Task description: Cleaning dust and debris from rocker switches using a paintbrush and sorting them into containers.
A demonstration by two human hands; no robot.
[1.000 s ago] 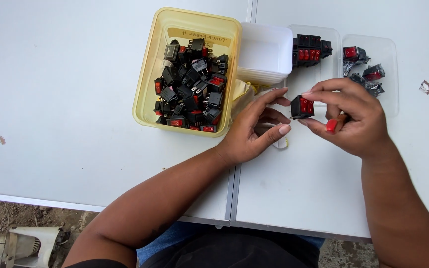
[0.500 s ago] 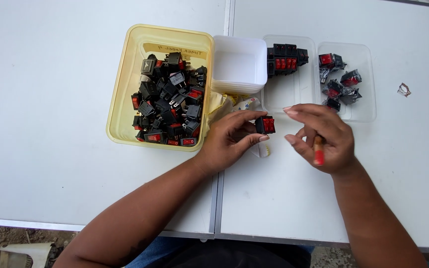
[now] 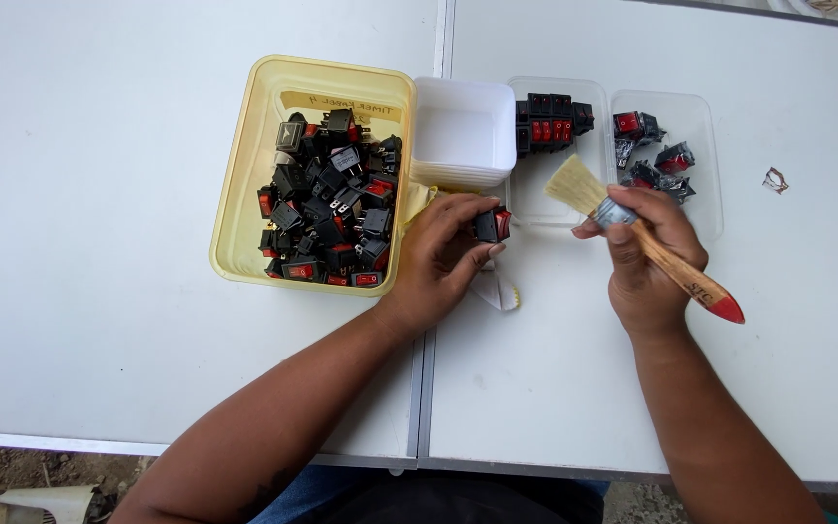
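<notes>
Beside the yellow tub (image 3: pixel 244 184), my left hand (image 3: pixel 443 254) pinched a black-and-red switch (image 3: pixel 492 225); my right hand (image 3: pixel 647 257) gripped a paintbrush (image 3: pixel 632 231).

A pale rectangular handwritten label (image 3: pixel 341 100) is stuck inside the far wall of the yellow tub (image 3: pixel 235 194).

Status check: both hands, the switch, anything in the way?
Left hand pinching small black rocker switch with red button. Right hand gripping wooden-handled paintbrush, bristles toward switch. Nothing between them.
</notes>
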